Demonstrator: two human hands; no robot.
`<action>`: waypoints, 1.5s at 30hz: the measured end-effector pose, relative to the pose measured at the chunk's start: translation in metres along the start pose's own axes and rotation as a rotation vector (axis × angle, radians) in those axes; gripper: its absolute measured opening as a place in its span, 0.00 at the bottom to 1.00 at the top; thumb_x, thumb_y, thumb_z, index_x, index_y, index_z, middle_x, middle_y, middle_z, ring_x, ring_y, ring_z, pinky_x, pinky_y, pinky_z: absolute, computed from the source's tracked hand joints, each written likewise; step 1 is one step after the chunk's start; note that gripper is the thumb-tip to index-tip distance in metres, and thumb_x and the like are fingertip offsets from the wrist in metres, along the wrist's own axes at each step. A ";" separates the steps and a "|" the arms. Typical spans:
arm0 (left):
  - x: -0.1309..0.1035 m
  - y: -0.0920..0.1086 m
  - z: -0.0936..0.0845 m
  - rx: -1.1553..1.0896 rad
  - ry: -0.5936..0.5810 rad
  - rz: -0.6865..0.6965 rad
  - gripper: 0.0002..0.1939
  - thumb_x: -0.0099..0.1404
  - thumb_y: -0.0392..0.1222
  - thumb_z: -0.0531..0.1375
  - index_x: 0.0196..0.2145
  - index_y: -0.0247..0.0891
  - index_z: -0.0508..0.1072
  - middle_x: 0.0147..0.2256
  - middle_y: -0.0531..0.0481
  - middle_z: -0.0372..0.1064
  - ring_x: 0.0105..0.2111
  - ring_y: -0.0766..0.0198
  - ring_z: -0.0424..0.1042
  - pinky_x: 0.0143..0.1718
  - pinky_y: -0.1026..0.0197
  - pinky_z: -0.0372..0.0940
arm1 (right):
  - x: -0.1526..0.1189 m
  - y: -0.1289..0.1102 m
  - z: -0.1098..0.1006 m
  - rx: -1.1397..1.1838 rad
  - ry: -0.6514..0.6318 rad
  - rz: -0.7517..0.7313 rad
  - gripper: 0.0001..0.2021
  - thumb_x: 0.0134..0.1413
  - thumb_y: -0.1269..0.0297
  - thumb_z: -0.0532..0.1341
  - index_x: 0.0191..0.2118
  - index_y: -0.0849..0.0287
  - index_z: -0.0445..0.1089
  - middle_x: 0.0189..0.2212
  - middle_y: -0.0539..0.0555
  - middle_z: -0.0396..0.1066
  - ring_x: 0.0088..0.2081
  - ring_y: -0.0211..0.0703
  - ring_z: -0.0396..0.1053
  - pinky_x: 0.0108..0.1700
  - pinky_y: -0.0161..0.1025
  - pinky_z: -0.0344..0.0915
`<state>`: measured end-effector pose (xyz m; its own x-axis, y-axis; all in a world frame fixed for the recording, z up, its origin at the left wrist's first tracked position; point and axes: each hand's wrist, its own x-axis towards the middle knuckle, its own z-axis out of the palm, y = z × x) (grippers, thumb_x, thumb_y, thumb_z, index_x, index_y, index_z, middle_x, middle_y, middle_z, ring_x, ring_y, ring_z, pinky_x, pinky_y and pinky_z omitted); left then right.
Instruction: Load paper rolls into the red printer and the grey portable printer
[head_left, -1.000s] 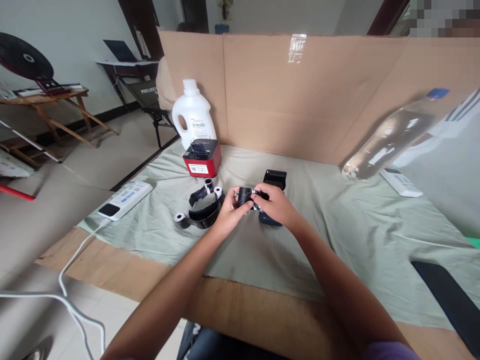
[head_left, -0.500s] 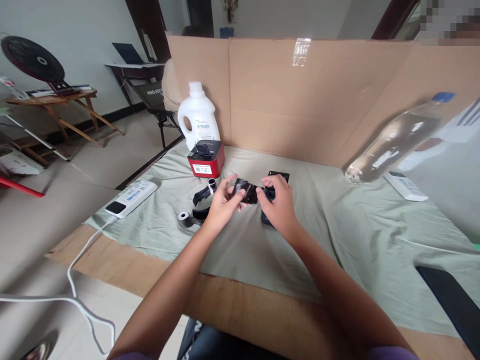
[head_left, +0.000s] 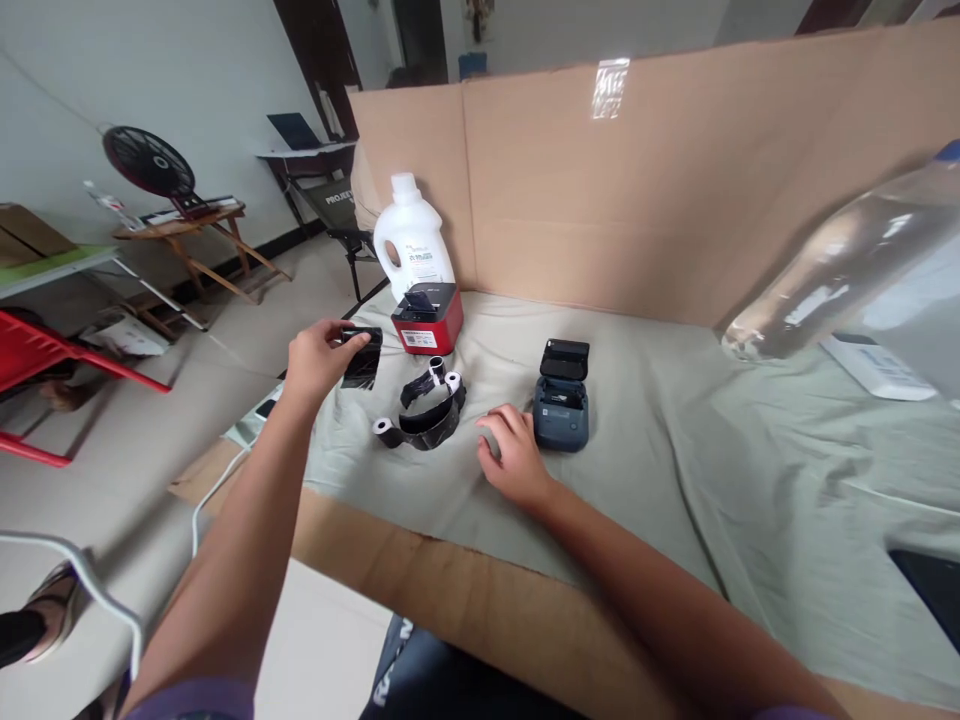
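Observation:
Over the left part of the cloth, my left hand (head_left: 322,358) pinches the edge of a shiny black sheet (head_left: 363,362), which hangs below the fingertips. My right hand (head_left: 514,452) holds nothing, its fingers loosely curved and apart, just left of a small dark blue printer (head_left: 562,412). The printer's lid (head_left: 565,359) stands raised, showing its inner compartment. Between my hands lies a curled black strip (head_left: 431,430) with small rolls at its ends. Behind it stands a red and black box (head_left: 429,325), with a dark piece sticking up from its top.
A white jug (head_left: 417,245) stands behind the red box, against a cardboard panel (head_left: 555,200). To the right, a large clear bottle (head_left: 832,265) leans near a white power strip (head_left: 877,366). A black phone (head_left: 930,590) lies at the right edge. A white cable (head_left: 214,495) hangs at left.
My left hand has moved left with the black sheet. My right hand has let go of it and moved slightly left and down. The open printer now shows fully. The view has shifted.

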<state>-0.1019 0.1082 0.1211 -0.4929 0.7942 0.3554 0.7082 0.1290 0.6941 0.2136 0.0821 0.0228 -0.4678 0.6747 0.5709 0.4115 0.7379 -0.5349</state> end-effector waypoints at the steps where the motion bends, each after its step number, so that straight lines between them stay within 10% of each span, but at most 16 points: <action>1: 0.005 -0.005 -0.001 0.148 -0.039 0.038 0.21 0.56 0.53 0.66 0.42 0.37 0.75 0.29 0.52 0.68 0.32 0.63 0.67 0.37 0.61 0.62 | 0.001 0.001 0.000 0.005 -0.007 0.005 0.11 0.57 0.71 0.54 0.44 0.56 0.68 0.41 0.58 0.68 0.45 0.50 0.66 0.48 0.47 0.56; 8: 0.010 -0.032 0.035 0.504 -0.379 0.116 0.22 0.56 0.54 0.65 0.45 0.40 0.78 0.43 0.43 0.75 0.43 0.48 0.71 0.37 0.58 0.61 | 0.000 0.001 0.002 0.005 -0.039 -0.023 0.12 0.58 0.73 0.53 0.45 0.58 0.68 0.43 0.58 0.67 0.46 0.50 0.65 0.47 0.46 0.56; 21: -0.009 -0.030 0.043 0.741 -0.366 0.232 0.27 0.64 0.51 0.59 0.60 0.43 0.69 0.46 0.40 0.75 0.54 0.41 0.62 0.52 0.46 0.59 | 0.001 0.006 0.006 0.016 0.004 -0.006 0.13 0.58 0.74 0.53 0.47 0.58 0.67 0.42 0.57 0.66 0.45 0.49 0.65 0.47 0.45 0.57; 27: -0.070 -0.036 0.015 0.187 -0.019 0.143 0.23 0.63 0.43 0.53 0.55 0.41 0.70 0.54 0.45 0.71 0.52 0.48 0.66 0.54 0.46 0.60 | 0.001 0.007 0.006 0.040 0.019 0.029 0.12 0.58 0.73 0.53 0.46 0.58 0.67 0.42 0.57 0.67 0.43 0.50 0.65 0.47 0.46 0.58; 33: -0.148 -0.056 0.030 -0.073 -0.219 -0.074 0.24 0.53 0.41 0.60 0.50 0.37 0.68 0.43 0.44 0.74 0.46 0.52 0.72 0.49 0.51 0.64 | 0.000 0.008 0.008 0.165 0.103 -0.006 0.10 0.57 0.75 0.51 0.42 0.56 0.63 0.38 0.56 0.66 0.40 0.48 0.65 0.45 0.45 0.61; 40: -0.151 -0.038 0.024 -0.049 -0.153 -0.006 0.16 0.58 0.50 0.62 0.41 0.38 0.74 0.36 0.48 0.71 0.39 0.55 0.70 0.46 0.52 0.64 | 0.000 -0.003 0.002 0.296 0.201 -0.171 0.09 0.56 0.75 0.53 0.40 0.55 0.64 0.36 0.55 0.65 0.40 0.47 0.66 0.43 0.45 0.65; 45: -0.147 0.014 0.023 -0.376 -0.241 0.273 0.16 0.64 0.46 0.61 0.48 0.39 0.75 0.45 0.44 0.68 0.44 0.56 0.69 0.48 0.55 0.67 | 0.027 -0.012 -0.029 0.375 0.164 -0.164 0.12 0.63 0.72 0.52 0.45 0.54 0.70 0.44 0.57 0.68 0.47 0.46 0.67 0.51 0.46 0.65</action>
<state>-0.0079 0.0070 0.0639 -0.1535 0.8890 0.4315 0.5426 -0.2891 0.7887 0.2187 0.0917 0.0626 -0.3607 0.5649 0.7421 0.0154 0.7992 -0.6009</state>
